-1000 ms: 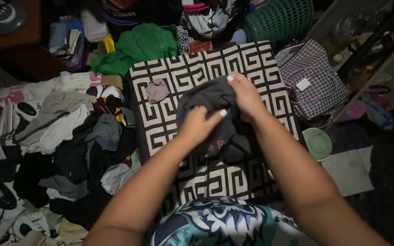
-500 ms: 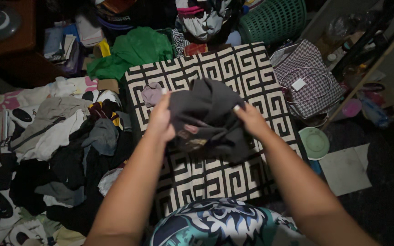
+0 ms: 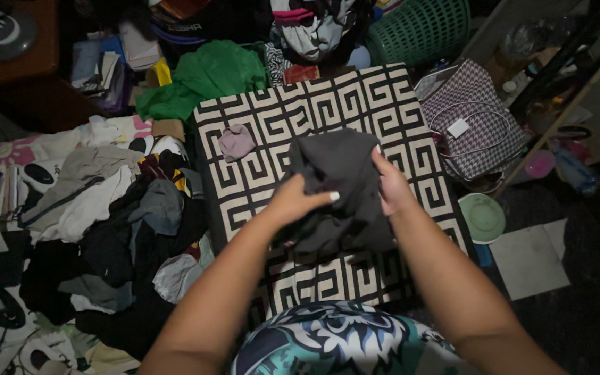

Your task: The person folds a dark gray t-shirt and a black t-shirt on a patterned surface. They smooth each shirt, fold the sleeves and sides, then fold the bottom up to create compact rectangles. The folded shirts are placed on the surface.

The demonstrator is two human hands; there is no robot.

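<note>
Both my hands hold a dark grey garment (image 3: 338, 184) bunched up above a black-and-cream patterned mat (image 3: 265, 118). My left hand (image 3: 296, 200) grips its left side with the thumb across the cloth. My right hand (image 3: 392, 184) clasps its right edge. The lower part of the garment hangs down toward the mat. A small mauve piece of cloth (image 3: 236, 142) lies on the mat, to the upper left of my hands.
A heap of mixed clothes (image 3: 112, 208) covers the floor on the left. A green garment (image 3: 206, 76) lies beyond the mat. A green laundry basket (image 3: 421, 28), a checked handbag (image 3: 470, 121), a pale green plate (image 3: 482, 217) and a white sheet (image 3: 529, 260) sit to the right.
My left hand has moved right, from the garment's far left edge to its middle, bunching the cloth. The garment is now more gathered between both hands.
</note>
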